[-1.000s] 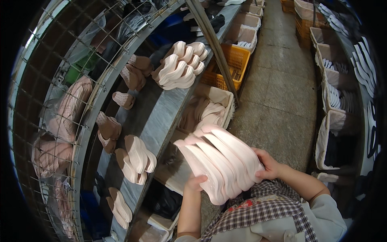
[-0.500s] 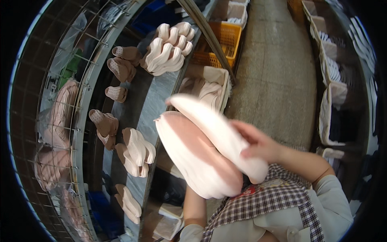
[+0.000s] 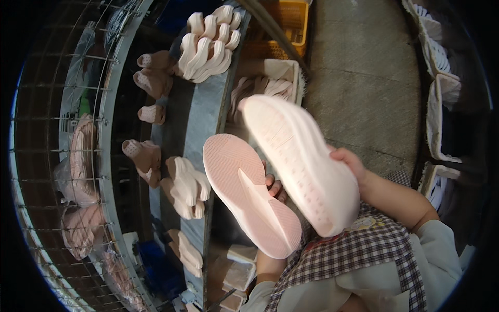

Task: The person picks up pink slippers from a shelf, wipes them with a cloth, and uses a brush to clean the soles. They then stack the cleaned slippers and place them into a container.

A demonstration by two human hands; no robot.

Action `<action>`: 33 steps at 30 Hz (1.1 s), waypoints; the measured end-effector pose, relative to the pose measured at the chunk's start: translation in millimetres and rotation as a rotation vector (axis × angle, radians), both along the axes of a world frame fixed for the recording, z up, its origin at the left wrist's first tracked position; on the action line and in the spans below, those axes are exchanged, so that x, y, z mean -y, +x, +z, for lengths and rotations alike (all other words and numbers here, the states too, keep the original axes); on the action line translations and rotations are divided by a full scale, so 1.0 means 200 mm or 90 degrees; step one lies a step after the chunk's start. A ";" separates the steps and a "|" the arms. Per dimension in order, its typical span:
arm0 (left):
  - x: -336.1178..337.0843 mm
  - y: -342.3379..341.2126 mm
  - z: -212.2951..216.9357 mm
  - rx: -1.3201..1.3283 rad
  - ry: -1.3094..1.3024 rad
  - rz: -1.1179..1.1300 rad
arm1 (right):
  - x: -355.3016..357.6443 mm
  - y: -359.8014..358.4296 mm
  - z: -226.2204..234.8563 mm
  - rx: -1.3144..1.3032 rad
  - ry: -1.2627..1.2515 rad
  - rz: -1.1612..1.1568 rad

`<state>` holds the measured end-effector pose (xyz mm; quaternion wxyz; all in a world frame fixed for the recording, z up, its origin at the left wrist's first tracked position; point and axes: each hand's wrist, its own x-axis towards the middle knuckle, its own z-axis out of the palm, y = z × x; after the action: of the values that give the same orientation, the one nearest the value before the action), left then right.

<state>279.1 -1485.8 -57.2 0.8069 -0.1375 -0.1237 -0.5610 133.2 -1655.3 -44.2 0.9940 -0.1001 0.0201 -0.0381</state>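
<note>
My left hand [image 3: 275,188] is mostly hidden behind a shoe sole [image 3: 234,166], with only its fingertips showing at the right edge. That sole turns its ridged pink tread toward me, split by a pale channel. On the right, my right hand [image 3: 351,162] grips a second, cream-white shoe sole [image 3: 304,156] by its outer edge near the broader end. Rows of small dimples cover the face of this one, and its lower end is slightly blurred. Both soles are held up side by side in front of the checked apron [image 3: 343,260], slanting the same way, with a narrow gap between them.
A metal shelf [image 3: 202,112] at left carries stacked pale soles [image 3: 205,52], smaller sole stacks [image 3: 184,182] and brown perforated clogs [image 3: 150,83]. Wire mesh [image 3: 78,156] bounds the far left. Beyond stand a lined basket [image 3: 299,86] of soles and an orange crate [image 3: 291,52]. White-lined bins [image 3: 439,125] line the right.
The left sole has turned to show its patterned pink tread. The right sole has tilted to show its dimpled face and shifted right, away from the left one. The view has shifted slightly.
</note>
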 end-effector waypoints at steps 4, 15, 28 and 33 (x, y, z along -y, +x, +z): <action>-0.02 -0.01 0.07 -0.015 -0.005 0.031 | 0.03 -0.02 -0.05 0.006 0.191 0.036; -0.03 0.02 0.20 0.082 0.292 0.133 | -0.01 0.04 -0.11 -0.077 -0.005 0.022; -0.14 -0.02 0.34 0.212 0.748 0.388 | -0.03 0.14 -0.26 -0.058 0.018 0.082; -0.14 0.06 0.29 0.494 0.833 0.342 | -0.08 0.22 -0.26 -0.130 -0.087 0.155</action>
<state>291.3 -1457.2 1.6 0.7307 0.6017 -0.0708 -0.3147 176.7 -1638.3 -95.5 0.9751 -0.1721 0.1059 0.0913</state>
